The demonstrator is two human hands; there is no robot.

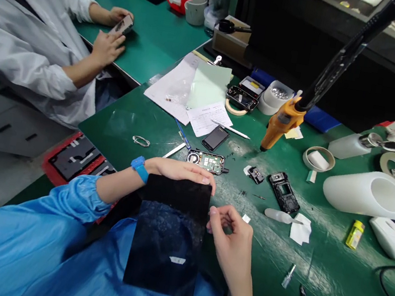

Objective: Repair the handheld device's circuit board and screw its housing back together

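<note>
A glossy black rectangular panel stands tilted in front of my blue smock, with a small white patch or reflection low on its face. My left hand lies along its top edge, fingers bent over the upper right corner, gripping it; the thumb is hidden. At the panel's right edge, my right hand is closed, thumb and fingertips pinched together; whatever they hold is too small to make out. Just beyond my left hand lies an opened handset with a bare green circuit board. A dark phone-like screen is behind it.
A yellow-orange tool hangs over the bench. Right of centre lie a black handset housing, a white-handled blade and a yellow lighter. A white cylinder lies farther right. A co-worker's hands hold a device at left.
</note>
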